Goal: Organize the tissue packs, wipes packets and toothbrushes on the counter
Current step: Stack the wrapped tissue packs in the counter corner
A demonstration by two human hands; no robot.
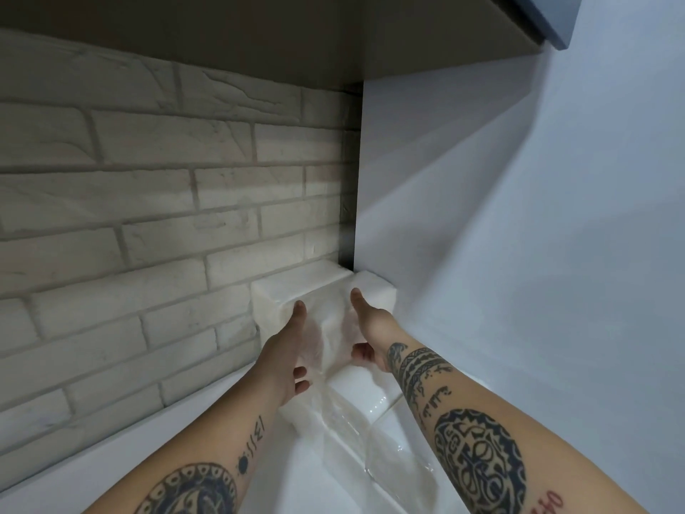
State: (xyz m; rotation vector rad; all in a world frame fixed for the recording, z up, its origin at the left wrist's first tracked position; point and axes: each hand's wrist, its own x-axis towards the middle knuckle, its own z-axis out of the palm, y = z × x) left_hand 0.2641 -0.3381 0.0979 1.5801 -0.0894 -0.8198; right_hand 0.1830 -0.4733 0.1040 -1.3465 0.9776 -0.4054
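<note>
A white tissue pack in clear plastic wrap (326, 328) sits between my two hands in the counter's far right corner. My left hand (293, 350) presses its left side and my right hand (365, 328) presses its right side. Behind it another white tissue pack (296, 287) stands against the brick wall, and a further white pack (378, 287) shows beside the right wall. More wrapped tissue packs (356, 406) lie in a row in front of my hands. No wipes packets or toothbrushes are in view.
A pale brick wall (148, 202) runs along the back left. A smooth white wall (519, 235) closes the right side. A cabinet underside (259, 35) hangs overhead. The white counter (207, 428) extends to the left of the packs.
</note>
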